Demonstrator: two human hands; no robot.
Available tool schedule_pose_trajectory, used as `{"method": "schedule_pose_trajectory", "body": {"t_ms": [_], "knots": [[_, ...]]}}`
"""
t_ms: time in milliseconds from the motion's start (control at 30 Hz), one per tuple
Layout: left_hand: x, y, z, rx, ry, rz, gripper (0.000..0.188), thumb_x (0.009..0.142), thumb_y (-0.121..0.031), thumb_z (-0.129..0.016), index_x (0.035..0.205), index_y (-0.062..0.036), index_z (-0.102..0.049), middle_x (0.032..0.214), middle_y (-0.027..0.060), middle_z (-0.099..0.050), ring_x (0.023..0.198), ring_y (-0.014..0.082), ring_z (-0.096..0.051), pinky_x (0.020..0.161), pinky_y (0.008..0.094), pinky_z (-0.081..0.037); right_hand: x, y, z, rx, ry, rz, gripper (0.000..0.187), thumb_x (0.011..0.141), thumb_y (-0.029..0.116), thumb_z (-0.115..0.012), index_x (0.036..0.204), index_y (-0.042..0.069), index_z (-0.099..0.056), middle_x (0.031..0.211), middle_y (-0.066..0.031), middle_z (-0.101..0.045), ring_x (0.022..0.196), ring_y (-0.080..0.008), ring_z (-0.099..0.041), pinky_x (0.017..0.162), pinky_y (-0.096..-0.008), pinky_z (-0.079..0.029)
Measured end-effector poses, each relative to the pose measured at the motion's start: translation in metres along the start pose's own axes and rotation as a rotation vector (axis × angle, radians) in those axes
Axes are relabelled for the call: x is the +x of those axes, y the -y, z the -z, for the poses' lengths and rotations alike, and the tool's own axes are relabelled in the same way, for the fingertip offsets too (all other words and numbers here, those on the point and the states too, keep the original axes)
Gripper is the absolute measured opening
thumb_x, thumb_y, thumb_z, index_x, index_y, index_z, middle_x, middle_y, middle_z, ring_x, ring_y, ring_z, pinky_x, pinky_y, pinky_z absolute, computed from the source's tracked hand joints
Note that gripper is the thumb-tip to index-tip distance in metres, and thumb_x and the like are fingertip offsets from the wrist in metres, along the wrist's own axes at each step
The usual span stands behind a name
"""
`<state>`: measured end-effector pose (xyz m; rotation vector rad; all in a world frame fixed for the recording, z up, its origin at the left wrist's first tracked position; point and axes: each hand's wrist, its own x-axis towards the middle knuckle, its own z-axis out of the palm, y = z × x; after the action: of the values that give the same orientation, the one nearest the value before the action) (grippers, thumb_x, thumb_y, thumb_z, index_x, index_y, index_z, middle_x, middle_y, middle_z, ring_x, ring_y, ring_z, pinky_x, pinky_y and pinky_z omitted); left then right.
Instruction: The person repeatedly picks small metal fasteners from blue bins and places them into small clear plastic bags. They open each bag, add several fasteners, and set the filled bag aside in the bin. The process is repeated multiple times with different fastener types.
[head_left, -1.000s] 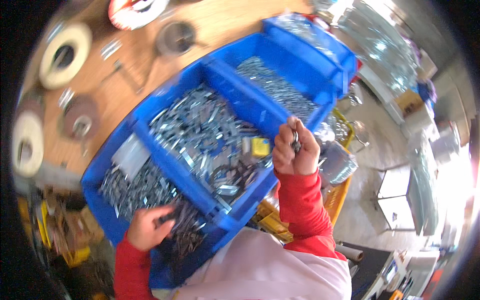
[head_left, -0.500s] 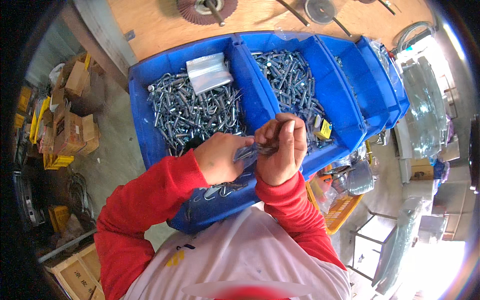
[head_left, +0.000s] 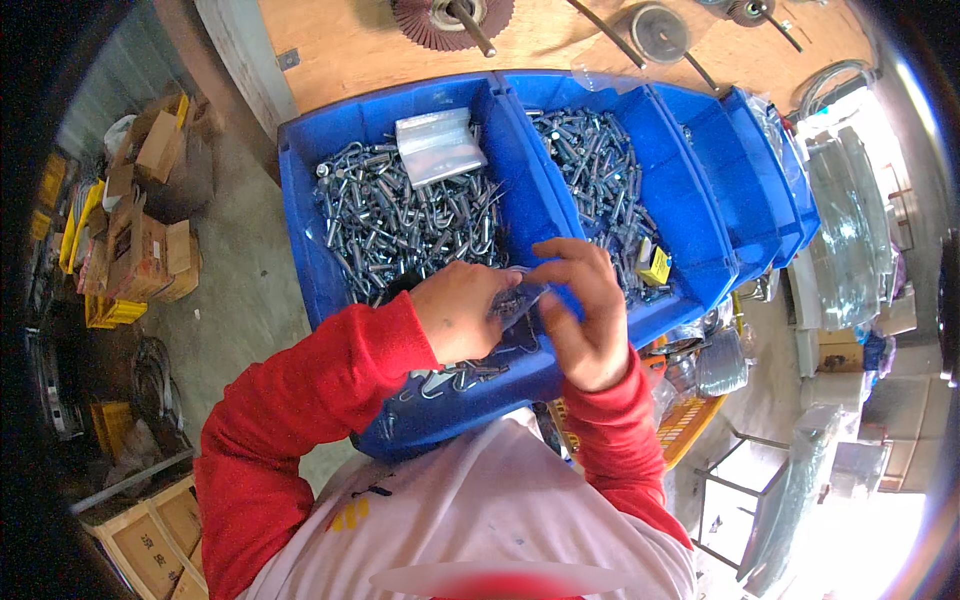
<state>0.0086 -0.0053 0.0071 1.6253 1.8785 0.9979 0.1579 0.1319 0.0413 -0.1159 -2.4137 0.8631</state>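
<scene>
Since half a second ago both hands have stayed together over the near edge of the blue bin [head_left: 300,200], the view merely tilting a little so the bin sits higher. Nearest, over that bin's front wall, the left hand [head_left: 462,312] is closed in a loose fist around a small bunch of metal pieces [head_left: 520,300], which stick out toward the right hand [head_left: 580,310]. The right hand's fingers are partly curled, thumb and forefinger pinching the end of the same bunch; exactly what kind of pieces these are I cannot tell. Just beyond the hands, inside the bin's left compartment, lies a heap of silver hooks and bolts [head_left: 400,220], with a clear plastic bag [head_left: 438,145] lying on the heap at its far side. In the compartment to the right of the divider is a second heap of screws [head_left: 590,170], and a small yellow box [head_left: 655,266] rests at its near right corner. Beyond the bin, the wooden desk [head_left: 340,40] carries a dark red flap disc [head_left: 450,18] and a grey grinding wheel [head_left: 658,30].
</scene>
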Motion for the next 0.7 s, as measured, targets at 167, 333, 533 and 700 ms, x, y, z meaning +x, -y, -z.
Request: {"method": "schedule_pose_trajectory", "body": {"t_ms": [167,333,533,700], "knots": [[0.002,0.005,0.008,0.026,0.075,-0.122,0.032,0.082,-0.009,-0.068,0.112,0.0004,-0.072,0.103,0.0248,-0.071,0.08,0.0384,-0.072,0.075,0.0456,-0.058,-0.02,-0.017,0.008,-0.64,0.35,0.054,0.025,0.076,0.018,-0.069,0.1,0.02,-0.076,0.134,-0.008,-0.061,0.14,-0.0351,-0.043,0.116,-0.0662,-0.024],[-0.009,-0.014,0.015,0.334,0.148,-0.09,0.021,0.086,-0.025,-0.074,0.084,-0.0038,-0.074,0.096,0.0159,-0.071,0.074,0.0329,-0.071,0.065,0.0439,-0.057,-0.018,-0.03,0.009,-0.743,0.279,0.173,0.014,0.081,0.019,-0.064,0.091,0.02,-0.074,0.122,-0.0021,-0.066,0.135,-0.0305,-0.05,0.116,-0.063,-0.025],[-0.027,-0.043,0.038,0.383,-0.096,-0.18,0.015,0.086,-0.023,-0.076,0.08,-0.0086,-0.075,0.095,0.0081,-0.073,0.076,0.0288,-0.072,0.064,0.0391,-0.058,-0.015,-0.009,0.053,-0.522,0.122,0.2,0.016,0.074,0.019,-0.079,0.089,0.019,-0.072,0.115,0.0013,-0.069,0.125,-0.0275,-0.058,0.109,-0.0614,-0.032],[-0.024,-0.032,0.044,0.371,0.006,-0.214,0.012,0.084,-0.019,-0.077,0.083,-0.0067,-0.075,0.087,0.0082,-0.071,0.073,0.0292,-0.07,0.064,0.041,-0.056,-0.017,-0.02,0.038,-0.349,0.204,0.173,0.018,0.076,0.014,-0.079,0.092,0.017,-0.074,0.098,0.0002,-0.072,0.115,-0.0254,-0.065,0.106,-0.0557,-0.037]]}}
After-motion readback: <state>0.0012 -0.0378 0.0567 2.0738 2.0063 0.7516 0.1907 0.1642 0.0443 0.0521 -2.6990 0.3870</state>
